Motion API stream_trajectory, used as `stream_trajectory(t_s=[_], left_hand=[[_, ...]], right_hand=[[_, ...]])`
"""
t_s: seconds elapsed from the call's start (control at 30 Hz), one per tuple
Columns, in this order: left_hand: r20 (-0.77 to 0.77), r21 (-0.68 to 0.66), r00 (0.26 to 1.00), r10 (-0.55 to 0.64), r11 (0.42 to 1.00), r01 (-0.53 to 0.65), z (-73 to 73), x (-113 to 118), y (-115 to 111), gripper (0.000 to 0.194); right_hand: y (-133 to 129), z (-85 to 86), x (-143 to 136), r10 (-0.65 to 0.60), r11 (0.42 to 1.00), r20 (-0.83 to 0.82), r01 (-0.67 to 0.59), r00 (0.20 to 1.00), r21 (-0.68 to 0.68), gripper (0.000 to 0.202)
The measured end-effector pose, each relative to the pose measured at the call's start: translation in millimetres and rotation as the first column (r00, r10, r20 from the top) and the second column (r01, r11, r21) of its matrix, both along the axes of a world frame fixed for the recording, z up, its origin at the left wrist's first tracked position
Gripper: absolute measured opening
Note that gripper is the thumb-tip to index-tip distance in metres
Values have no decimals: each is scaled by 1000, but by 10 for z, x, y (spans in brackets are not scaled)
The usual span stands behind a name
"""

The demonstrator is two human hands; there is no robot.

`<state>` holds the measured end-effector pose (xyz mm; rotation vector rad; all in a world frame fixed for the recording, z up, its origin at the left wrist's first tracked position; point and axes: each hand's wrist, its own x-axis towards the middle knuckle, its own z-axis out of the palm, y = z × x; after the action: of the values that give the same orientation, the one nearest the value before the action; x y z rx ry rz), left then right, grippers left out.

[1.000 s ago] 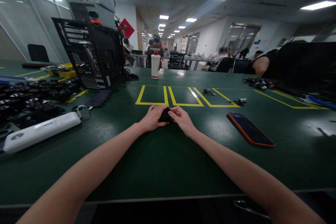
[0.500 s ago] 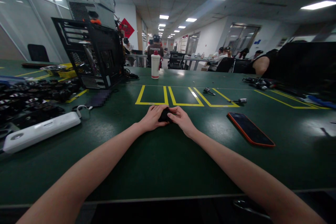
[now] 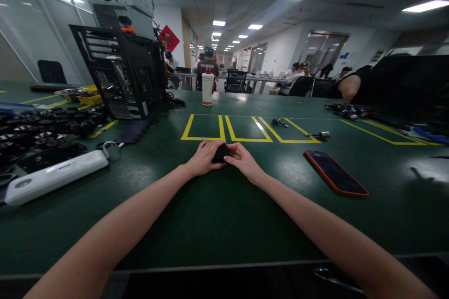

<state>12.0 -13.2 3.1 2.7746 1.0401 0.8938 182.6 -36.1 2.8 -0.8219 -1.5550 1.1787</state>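
Between my two hands, low over the green table point(image 3: 224, 215), is a small black rounded part point(image 3: 220, 153); its exact kind cannot be made out. My left hand point(image 3: 205, 156) is closed around its left side, fingers over the top and thumb along the near edge. From the right, my right hand point(image 3: 243, 159) pinches at the part's right edge with thumb and fingers. Much of the part is hidden by the fingers. Just beyond the hands lie yellow tape outlines point(image 3: 249, 140) on the tabletop.
Small motor-like metal parts point(image 3: 278, 122) lie near the right tape outline. An orange-edged phone point(image 3: 336, 173) is at right. On the left are a white power strip point(image 3: 58, 175), a heap of black parts point(image 3: 45, 126) and an open computer case point(image 3: 129, 70). A white cup point(image 3: 207, 88) stands farther back.
My right thumb and fingers have shifted slightly at the black part's right edge. The left hand keeps its hold in nearly the same place.
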Motion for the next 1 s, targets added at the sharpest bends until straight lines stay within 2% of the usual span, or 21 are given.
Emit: stream_trajectory(t_s=[0.2, 0.37, 0.57, 0.73, 0.83, 1.0], left_hand=[[7, 9, 1000, -3, 1000, 3, -12, 0, 8, 61], [1, 16, 1000, -10, 1000, 10, -7, -4, 0, 61], [3, 14, 1000, -1, 1000, 1, -1, 9, -3, 60], [2, 29, 1000, -4, 1000, 4, -15, 3, 10, 61], [1, 35, 1000, -7, 999, 7, -12, 1, 8, 61], [-17, 24, 1000, -6, 1000, 6, 6, -2, -9, 60]], right_hand=[[56, -38, -3, -83, 996, 27, 83, 996, -17, 25], [108, -6, 35, -40, 995, 87, 47, 995, -87, 33], [41, 53, 69, 36, 998, 58, -33, 998, -55, 37], [28, 23, 46, -20, 998, 53, 23, 998, -57, 23], [60, 5, 39, -56, 996, 55, 59, 997, -63, 25], [91, 16, 68, 16, 998, 78, -11, 997, -65, 31]])
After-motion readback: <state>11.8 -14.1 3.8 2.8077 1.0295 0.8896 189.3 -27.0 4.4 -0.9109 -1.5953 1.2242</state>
